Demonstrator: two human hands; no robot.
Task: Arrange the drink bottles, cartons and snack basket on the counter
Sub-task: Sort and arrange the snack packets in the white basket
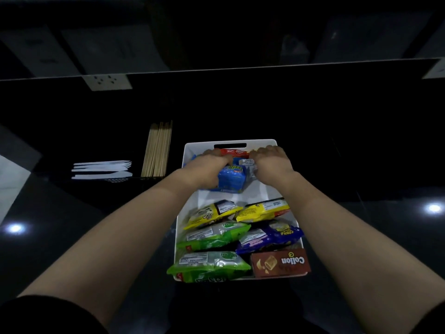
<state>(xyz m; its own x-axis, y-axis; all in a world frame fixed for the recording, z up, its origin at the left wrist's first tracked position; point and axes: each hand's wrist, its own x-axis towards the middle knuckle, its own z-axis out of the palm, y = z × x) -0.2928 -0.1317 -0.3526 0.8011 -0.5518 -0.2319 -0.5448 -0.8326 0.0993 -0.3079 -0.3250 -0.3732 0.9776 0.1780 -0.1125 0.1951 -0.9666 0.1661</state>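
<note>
The white snack basket [180, 227] sits on the dark bench [361, 165] at the centre of the frame. Its long axis runs from the lower centre up toward the middle, straight away from the person, and the handle slot is in the upper end wall.

Both arms reach along that axis to the basket's upper end. The left hand [207, 162] comes in from the left wall, its fingers curled around the left side of a blue packet [232, 179] that stands tilted there. The right hand [272, 160] comes in from the right wall, fingers bent down and pinching a silvery packet [249, 165] just beside the blue one. A red packet [234, 152] lies above both hands, against the end wall under the slot.

The two hands are about equally near the packets, which lie between them, so the coming move seems to turn on settling these packets into the bare patch of basket floor just below them.

The lower half is already filled with yellow packets [212, 213], green packets [214, 233], a purple packet [269, 236] and a brown Collon box [280, 262]. No bottles or cartons show in view.

Left of the basket lie wooden sticks [157, 150] and white plastic knives [103, 168].
</note>
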